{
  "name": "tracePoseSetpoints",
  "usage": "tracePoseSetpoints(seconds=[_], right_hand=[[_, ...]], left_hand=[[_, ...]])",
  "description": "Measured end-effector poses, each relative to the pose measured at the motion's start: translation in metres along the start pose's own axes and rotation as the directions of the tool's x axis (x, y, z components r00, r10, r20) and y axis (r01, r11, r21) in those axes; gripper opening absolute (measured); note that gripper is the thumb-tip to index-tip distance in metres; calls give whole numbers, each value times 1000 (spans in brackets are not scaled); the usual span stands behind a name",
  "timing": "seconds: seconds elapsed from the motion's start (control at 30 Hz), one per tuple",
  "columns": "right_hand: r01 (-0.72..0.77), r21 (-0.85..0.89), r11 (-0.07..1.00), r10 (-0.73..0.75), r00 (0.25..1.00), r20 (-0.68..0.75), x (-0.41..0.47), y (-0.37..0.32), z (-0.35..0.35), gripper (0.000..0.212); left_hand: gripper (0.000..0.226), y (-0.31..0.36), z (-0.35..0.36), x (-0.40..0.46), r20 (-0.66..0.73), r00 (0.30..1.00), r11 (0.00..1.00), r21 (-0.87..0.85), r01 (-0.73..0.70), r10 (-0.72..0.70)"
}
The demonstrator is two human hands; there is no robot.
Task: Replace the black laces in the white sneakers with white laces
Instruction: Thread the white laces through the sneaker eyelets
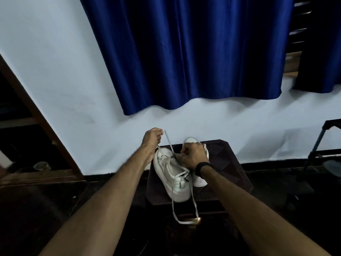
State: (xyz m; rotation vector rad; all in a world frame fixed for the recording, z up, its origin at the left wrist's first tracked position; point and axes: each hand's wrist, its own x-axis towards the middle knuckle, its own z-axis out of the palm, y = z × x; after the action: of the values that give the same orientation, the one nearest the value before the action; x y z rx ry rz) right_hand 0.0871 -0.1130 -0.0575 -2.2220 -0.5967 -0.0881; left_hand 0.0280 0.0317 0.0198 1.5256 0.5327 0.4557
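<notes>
- Two white sneakers sit side by side on the dark surface in front of you, close under the pale wall.
- Your left hand is raised above and just left of the near sneaker, fingers curled tight, pinching one end of a white lace that runs taut from your fingertips down to the eyelets.
- Your right hand is also closed, knuckles up, resting over the gap between the two shoes; its fingers grip the lace where it meets the upper of the near sneaker (exactly which strand you hold is hidden under the fingers).
- Behind your right hand, only the toe and part of the side of the far sneaker show.
- More white lace trails from the near sneaker toward you, hanging over the surface's front edge in a long loop.
- A short bit of black lace shows at the near sneaker's side, just beside your right wrist.
- You wear a black band on the right wrist.
- A blue curtain hangs on the wall above, and a dark stand is at the right.
</notes>
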Motion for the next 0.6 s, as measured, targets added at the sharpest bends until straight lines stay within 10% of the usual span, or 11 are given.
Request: tracePoseSetpoints(seconds=[0.27,0.6], right_hand=[[-38,18,999,39,999,-4,-3,-5,-4,31],[261,-136,956,-262,965,14,-20,6,-12,35]], left_hand=[[23,27,-4,-9,-15,1000,980,-197,-18,15],[13,-38,-23,-25,-76,978,713,695,-90,197]])
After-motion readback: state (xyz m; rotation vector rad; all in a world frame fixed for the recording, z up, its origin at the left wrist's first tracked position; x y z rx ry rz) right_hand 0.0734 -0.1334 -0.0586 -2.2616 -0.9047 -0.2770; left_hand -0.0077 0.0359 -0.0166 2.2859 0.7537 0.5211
